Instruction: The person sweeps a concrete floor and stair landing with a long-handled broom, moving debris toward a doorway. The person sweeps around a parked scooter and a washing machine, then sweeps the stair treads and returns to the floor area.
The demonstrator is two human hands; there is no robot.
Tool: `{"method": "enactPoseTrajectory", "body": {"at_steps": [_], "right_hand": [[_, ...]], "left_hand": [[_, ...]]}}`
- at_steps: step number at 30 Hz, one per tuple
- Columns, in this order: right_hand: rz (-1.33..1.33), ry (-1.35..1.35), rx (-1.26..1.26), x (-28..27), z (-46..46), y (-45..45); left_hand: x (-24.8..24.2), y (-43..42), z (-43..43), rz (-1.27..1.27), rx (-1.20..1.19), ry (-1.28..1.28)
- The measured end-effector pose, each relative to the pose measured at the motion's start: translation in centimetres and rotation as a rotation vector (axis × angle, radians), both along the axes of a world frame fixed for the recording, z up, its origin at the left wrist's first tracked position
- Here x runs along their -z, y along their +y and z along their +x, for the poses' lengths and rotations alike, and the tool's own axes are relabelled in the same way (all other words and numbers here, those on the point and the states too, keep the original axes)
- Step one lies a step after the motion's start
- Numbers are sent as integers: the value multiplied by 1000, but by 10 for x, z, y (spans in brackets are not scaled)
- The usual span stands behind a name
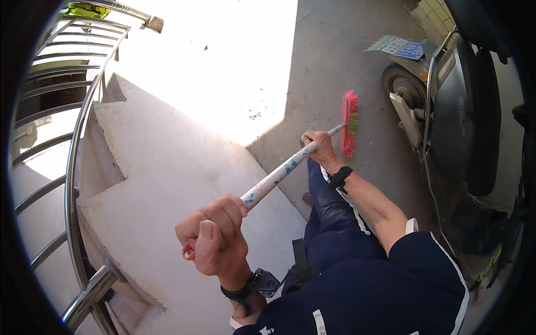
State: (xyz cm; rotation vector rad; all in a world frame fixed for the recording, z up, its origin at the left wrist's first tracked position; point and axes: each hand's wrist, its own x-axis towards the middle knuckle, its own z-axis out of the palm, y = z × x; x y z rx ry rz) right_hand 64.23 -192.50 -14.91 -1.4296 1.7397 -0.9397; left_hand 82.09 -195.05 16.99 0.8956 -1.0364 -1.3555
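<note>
My left hand (213,238) is wrapped around the upper end of a broom handle (274,179), which is white with blue marks. A red end loop pokes out below the fist. Farther down the same handle, my right hand (321,148) grips it. The pink plastic broom head (346,123) lies beyond the right hand, its pink and green bristles slightly blurred against the grey concrete floor (322,63). Both my wrists wear black straps, and a small black device (266,282) sits on the left one.
A parked electric scooter (450,121) with a rear wheel (404,86) and a licence plate stands on the right. To the left, a stainless-steel railing (75,142) runs beside a white stepped wall (167,167). Bright sunlit floor (217,63) with scattered debris (256,112) is ahead.
</note>
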Motion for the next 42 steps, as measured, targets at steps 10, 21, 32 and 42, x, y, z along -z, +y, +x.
{"method": "enactPoseTrajectory", "body": {"at_steps": [10,21,32,42], "right_hand": [[-242,-138,-263,-73,110,-207],[7,-268,-796,-150,143,-91],[359,-597,-1321,-94,157,79],[479,-527,-1482,-13,123,-10]], "left_hand": [[-88,-77,18,-280,-131,-401],[-158,-39,88,-430,625,-198],[-120,43,49,-85,50,-343],[-22,-48,-20,135,-491,-556]]}}
